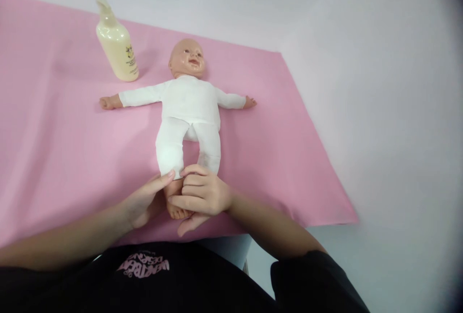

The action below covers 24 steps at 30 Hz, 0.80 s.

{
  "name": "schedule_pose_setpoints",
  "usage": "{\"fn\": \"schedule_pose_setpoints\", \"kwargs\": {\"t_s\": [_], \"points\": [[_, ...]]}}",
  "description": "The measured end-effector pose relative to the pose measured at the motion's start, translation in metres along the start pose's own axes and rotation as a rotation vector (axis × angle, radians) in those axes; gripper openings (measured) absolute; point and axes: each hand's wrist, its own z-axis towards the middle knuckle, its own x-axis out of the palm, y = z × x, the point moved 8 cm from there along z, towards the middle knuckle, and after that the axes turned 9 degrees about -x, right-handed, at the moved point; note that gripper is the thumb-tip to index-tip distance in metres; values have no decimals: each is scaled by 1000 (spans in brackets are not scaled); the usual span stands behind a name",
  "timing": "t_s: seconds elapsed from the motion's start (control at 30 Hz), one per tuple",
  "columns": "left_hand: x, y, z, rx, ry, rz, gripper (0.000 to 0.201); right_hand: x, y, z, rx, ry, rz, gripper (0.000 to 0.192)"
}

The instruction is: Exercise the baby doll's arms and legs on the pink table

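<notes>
The doll (190, 101) lies face up on the pink tabletop (285, 163), arms outstretched, its feet toward the person. The left hand (146, 202) holds one lower leg, thumb on the cuff (167, 170), its fingers mostly hidden. The right hand (202, 195) bends loosely across that ankle, thumb apart from forefinger; whether it grips cannot be told. A bottle (117, 47) stands near the doll's head.

The doll (191, 101) lies on its back on pink cloth (282, 158), bald head farthest away, arms stretched out sideways, legs slightly apart and pointing toward the near edge. Its torso and limbs are white (head, hands and the one visible foot are bare tan, smooth-looking).
</notes>
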Motion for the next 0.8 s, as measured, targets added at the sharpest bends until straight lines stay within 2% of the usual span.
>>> {"fn": "schedule_pose_setpoints", "kwargs": {"t_s": [0.17,0.23,0.3,0.4,0.5,0.67,0.8], "points": [[-5,-1,0,3,-51,-62,22,15,4,-7,-11,184,-9,51],[-5,0,2,-2,-14,-38,22,13,4,-7,5,157,21,46],[-5,3,3,-19,18,1,22,6,1,-3,24,70,45,38],[-8,4,3,-30,-10,14,19,-2,-1,2,27,-14,47,34],[-9,3,2,-26,-43,-11,25,1,0,1,22,26,35,33],[-7,2,2,-15,-32,-16,13,17,4,-10,23,175,45,34],[-7,2,1,-4,-10,-60,13,17,4,-10,25,150,64,34]]}}
